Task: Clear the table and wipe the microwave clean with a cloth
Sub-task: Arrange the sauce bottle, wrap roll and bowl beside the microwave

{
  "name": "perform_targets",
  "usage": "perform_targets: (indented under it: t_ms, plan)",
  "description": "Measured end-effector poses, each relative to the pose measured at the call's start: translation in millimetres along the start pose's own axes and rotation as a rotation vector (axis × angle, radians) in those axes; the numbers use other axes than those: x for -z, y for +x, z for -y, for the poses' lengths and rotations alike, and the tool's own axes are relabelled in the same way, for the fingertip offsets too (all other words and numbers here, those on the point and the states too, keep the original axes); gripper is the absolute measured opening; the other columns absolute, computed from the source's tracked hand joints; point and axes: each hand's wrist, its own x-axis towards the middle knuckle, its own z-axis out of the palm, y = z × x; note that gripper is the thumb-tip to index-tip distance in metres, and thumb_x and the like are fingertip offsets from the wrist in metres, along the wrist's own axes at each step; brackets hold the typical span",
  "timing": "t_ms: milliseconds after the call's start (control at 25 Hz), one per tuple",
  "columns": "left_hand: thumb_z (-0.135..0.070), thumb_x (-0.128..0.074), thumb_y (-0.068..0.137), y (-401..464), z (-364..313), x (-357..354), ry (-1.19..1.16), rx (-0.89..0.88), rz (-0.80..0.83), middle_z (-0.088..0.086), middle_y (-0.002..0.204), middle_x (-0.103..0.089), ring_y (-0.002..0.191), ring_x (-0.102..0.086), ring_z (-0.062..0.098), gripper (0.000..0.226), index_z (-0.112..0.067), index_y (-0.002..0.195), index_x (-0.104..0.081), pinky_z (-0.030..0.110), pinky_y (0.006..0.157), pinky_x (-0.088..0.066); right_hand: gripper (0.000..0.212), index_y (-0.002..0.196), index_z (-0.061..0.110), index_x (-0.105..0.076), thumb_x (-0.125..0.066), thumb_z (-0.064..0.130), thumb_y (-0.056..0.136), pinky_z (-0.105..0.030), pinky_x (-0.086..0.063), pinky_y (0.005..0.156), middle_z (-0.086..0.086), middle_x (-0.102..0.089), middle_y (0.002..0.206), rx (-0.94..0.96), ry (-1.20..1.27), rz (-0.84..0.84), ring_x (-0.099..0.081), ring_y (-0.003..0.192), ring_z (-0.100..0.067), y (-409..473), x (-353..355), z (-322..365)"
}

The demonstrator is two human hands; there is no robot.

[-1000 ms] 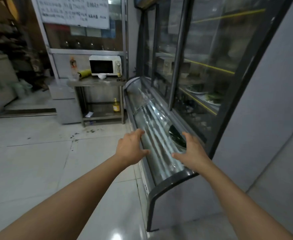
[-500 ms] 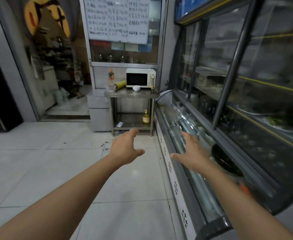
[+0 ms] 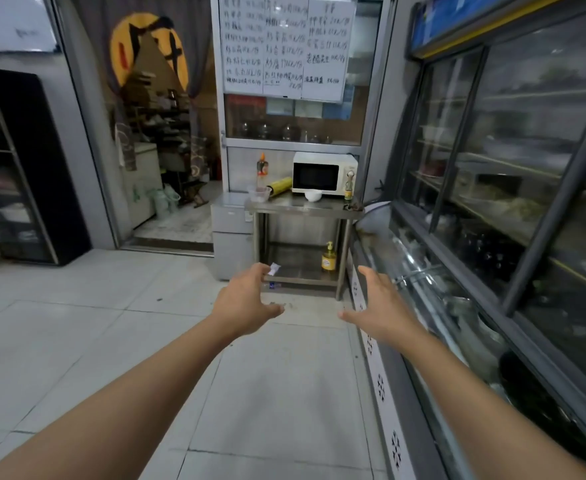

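Left hand (image 3: 246, 308): I see its fingers spread loose, grasping nothing, well short of the tabletop (image 3: 302, 206).
Right hand (image 3: 383, 308): the same, released.
Microwave (image 3: 323, 173): at the tabletop's back right.
Bowl (image 3: 313, 195): on the tabletop, just before the microwave.

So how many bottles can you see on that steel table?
3: an orange-capped bottle left of the microwave, a small bottle at its right front, a yellow bottle on the lower shelf. Others may be hidden.
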Motion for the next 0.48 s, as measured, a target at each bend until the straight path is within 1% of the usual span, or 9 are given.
perform_targets:
  t_ms: [120,320,480]
  plan:
    - [-0.034,-0.074,0.077,65,-7,-11,-0.002,0.038,-0.015,0.0,0.135,-0.051,0.119,-0.051,0.021,0.072,-0.023,0.137,-0.036,0.033,0.095,-0.044,0.089,0.146,0.026,-0.015,-0.072,0.034,0.078,-0.033,-0.031,0.106,-0.001,-0.019,0.151,0.036,0.008,0.006,-0.03,0.137,-0.021,73,7,-13]
    - [-0.034,-0.073,0.077,160,-13,-27,0.007,0.073,-0.043,0.001,0.136,-0.05,0.121,-0.05,0.021,0.074,-0.023,0.139,-0.034,0.039,0.1,-0.045,0.09,0.146,0.025,-0.014,-0.071,0.038,0.078,-0.037,-0.033,0.106,-0.002,-0.019,0.152,0.068,-0.022,0.034,-0.032,0.136,-0.021,178,13,-27]
    - [-0.035,-0.073,0.076,235,-1,-34,0.027,0.084,-0.052,0.002,0.131,-0.053,0.117,-0.052,0.021,0.074,-0.023,0.138,-0.035,0.038,0.096,-0.046,0.091,0.147,0.024,-0.012,-0.071,0.038,0.079,-0.037,-0.03,0.108,-0.003,-0.018,0.152,0.086,-0.026,0.048,-0.026,0.139,-0.021,256,5,-31]
